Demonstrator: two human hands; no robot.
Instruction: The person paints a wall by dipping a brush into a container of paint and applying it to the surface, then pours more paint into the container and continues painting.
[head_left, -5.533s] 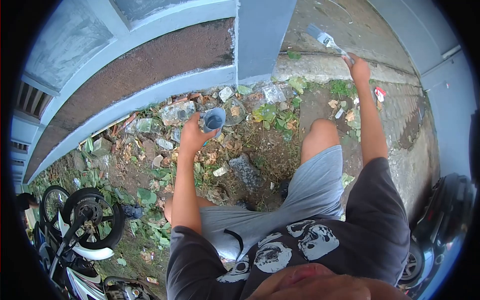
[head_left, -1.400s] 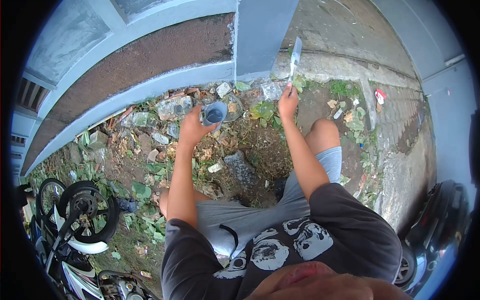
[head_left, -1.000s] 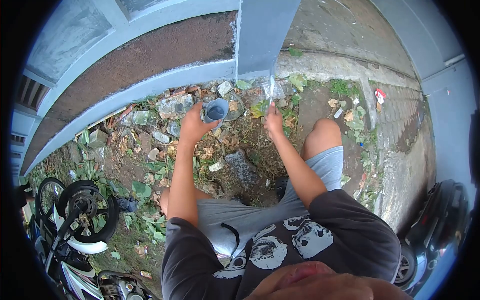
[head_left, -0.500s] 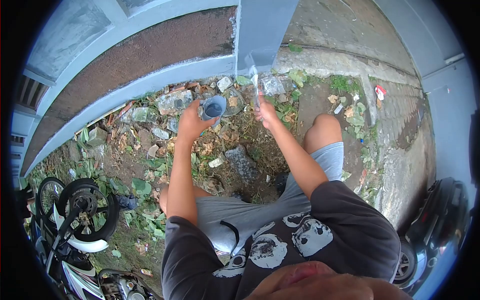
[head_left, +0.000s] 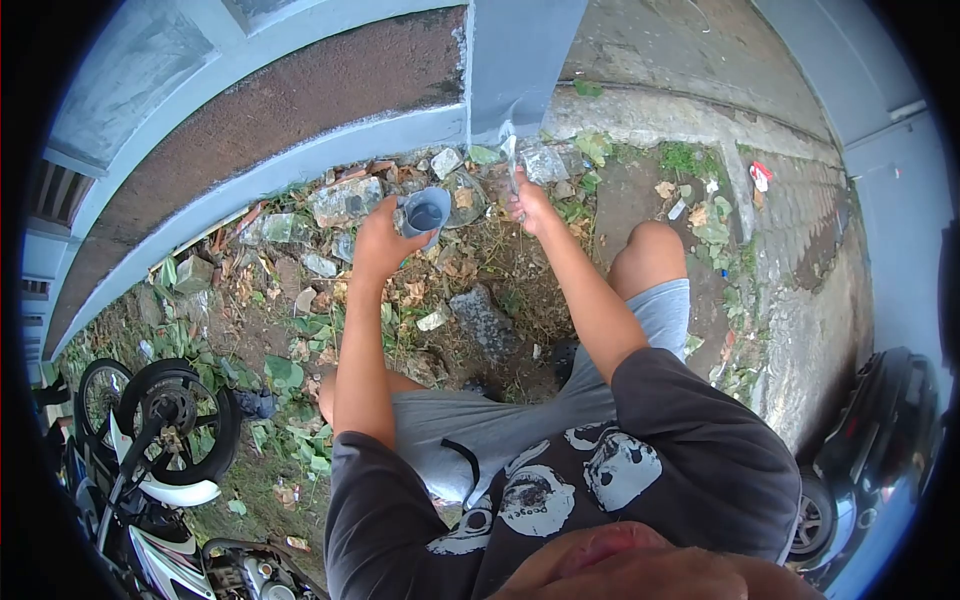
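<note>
— Holding what in the left hand (head_left: pixel 375 245)?

— Gripping a cup (head_left: pixel 425 213) round its side with curled fingers. Small, round, grey and open-topped, tipped toward the camera, with dark grey paint inside. Held above the rubble (head_left: pixel 340 203), at 9 o'clock from the bare knee (head_left: pixel 650 248).

— And in the right hand (head_left: pixel 533 207)?

— Clutching a brush (head_left: pixel 511 158) by the handle in a closed fist. Slim and pale, with flat bristles smeared grey and aimed at 12 o'clock. Set with the tip at the foot of the grey pillar (head_left: pixel 515 60); cannot tell whether touching.

— Placed how against the cup?

— Just beside it at 3 o'clock, apart from it.

— Anything else nearby?

— Only a parked motorbike (head_left: pixel 165 430) at 8 o'clock, well apart from both hands.
</note>
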